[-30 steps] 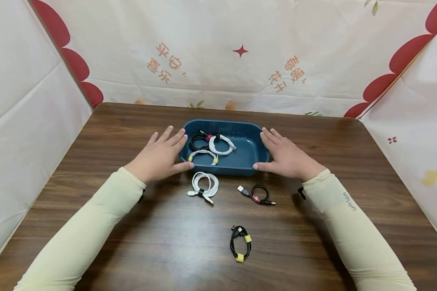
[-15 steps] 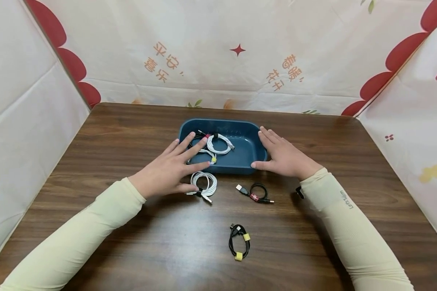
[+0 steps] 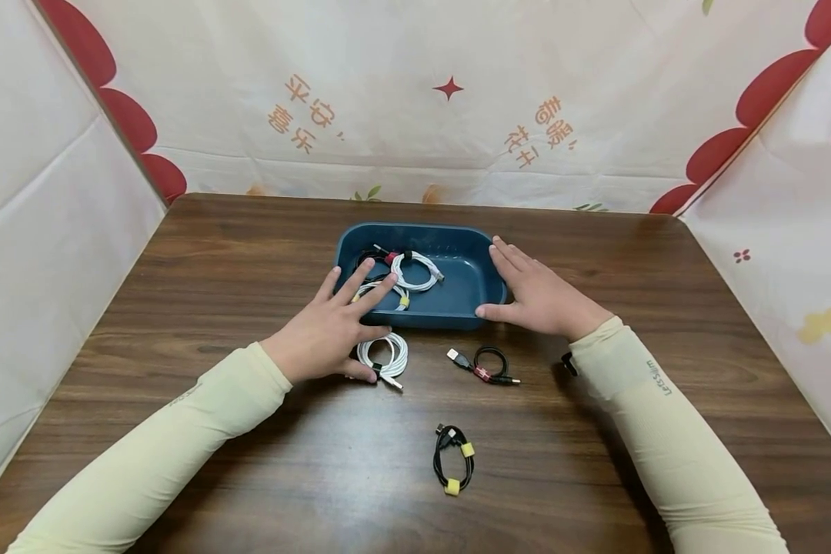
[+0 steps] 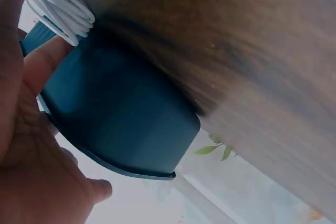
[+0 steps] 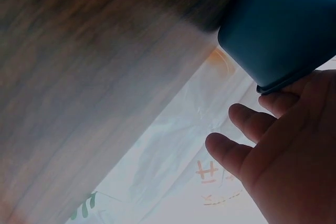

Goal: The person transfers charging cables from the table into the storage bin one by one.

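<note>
My left hand (image 3: 322, 335) reaches over a coiled white cable (image 3: 395, 355) with a black tie, on the table in front of a blue bin (image 3: 429, 319). Its thumb and index finger lie on either side of the coil; its other fingers spread straight over the bin's front left corner. In the left wrist view the coiled white cable (image 4: 65, 11) sits against thumb and index finger. My right hand (image 3: 543, 296) rests at the bin's right end, thumb on the front rim and straight fingers along the side. The bin (image 5: 283, 30) shows beside those fingers in the right wrist view.
Inside the bin lie a white coiled cable (image 3: 425, 283), a white cable with yellow ties (image 3: 403, 295), and a partly hidden black one. On the table (image 3: 284, 462) lie a black USB cable with a red tie (image 3: 495, 360) and a black cable with yellow ties (image 3: 438, 465).
My left hand has left the bin's left rim and moved right, then down to the white cable in front. The right hand stays at the bin's right end.
</note>
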Tool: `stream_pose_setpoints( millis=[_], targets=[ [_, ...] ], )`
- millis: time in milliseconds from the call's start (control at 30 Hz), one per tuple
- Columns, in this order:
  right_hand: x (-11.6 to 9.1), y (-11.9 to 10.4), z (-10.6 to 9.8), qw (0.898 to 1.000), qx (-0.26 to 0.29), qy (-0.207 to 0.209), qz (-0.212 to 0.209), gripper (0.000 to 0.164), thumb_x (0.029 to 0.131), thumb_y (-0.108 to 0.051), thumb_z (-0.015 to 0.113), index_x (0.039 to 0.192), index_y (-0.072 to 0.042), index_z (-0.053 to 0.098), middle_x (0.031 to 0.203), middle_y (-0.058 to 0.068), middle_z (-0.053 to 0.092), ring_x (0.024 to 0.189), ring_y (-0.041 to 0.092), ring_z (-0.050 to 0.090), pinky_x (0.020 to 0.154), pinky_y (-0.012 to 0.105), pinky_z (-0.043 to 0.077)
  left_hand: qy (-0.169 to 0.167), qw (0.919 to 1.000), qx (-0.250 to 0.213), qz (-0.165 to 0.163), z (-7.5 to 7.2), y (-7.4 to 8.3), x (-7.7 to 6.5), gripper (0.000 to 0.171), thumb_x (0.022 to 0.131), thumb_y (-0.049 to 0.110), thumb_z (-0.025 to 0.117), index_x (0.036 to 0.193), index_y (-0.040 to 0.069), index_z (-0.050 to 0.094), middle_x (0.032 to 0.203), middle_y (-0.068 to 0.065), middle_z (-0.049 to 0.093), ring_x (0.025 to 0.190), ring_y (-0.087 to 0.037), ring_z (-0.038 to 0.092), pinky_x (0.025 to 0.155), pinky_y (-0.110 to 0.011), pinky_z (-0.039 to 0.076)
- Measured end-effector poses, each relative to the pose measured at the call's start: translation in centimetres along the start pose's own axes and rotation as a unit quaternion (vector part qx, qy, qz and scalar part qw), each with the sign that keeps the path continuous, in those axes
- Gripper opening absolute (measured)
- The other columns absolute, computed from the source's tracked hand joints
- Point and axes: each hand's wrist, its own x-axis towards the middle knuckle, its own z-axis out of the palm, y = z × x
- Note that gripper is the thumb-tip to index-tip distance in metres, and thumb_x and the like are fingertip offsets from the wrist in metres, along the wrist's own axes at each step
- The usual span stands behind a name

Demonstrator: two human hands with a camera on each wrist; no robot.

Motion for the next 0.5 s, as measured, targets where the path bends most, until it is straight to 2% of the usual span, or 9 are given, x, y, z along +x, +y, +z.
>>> stream_pose_setpoints(
  millis=[200, 333, 500],
  targets=[
    [0.14, -0.07, 0.07, 1.0, 0.0, -0.002, 0.0, 0.108, 0.088, -0.073, 0.052, 0.158, 0.0, 0.013, 0.166, 0.012, 0.003, 0.151, 0.032, 0.008, 0.116, 0.053, 0.021, -0.018, 0.9996, -0.019, -0.005, 0.02, 0.2, 0.07, 0.078, 0.07, 0.079, 0.067, 0.131, 0.03, 0.068, 0.167, -0.009, -0.002, 0.148, -0.038, -0.02, 0.112, -0.068, 0.009],
    [0.27, -0.01, 0.12, 1.0, 0.002, -0.004, 0.001, 0.109, 0.088, -0.074, 0.051, 0.158, 0.0, 0.012, 0.166, 0.011, 0.002, 0.151, 0.031, 0.008, 0.116, 0.053, 0.021, -0.026, 0.9995, -0.014, -0.012, 0.15, 0.41, 0.23, 0.084, 0.068, 0.082, 0.066, 0.133, 0.029, 0.066, 0.166, -0.009, -0.005, 0.147, -0.038, -0.022, 0.112, -0.069, 0.007],
    [0.27, -0.02, 0.15, 1.0, 0.009, -0.006, 0.004, 0.109, 0.088, -0.073, 0.052, 0.158, 0.0, 0.012, 0.166, 0.011, 0.002, 0.151, 0.031, 0.008, 0.116, 0.053, 0.021, -0.029, 0.9992, -0.02, -0.016, 0.16, 0.54, 0.35, 0.086, 0.065, 0.084, 0.067, 0.13, 0.028, 0.069, 0.166, -0.01, -0.005, 0.147, -0.039, -0.022, 0.111, -0.07, 0.007]
  ],
)
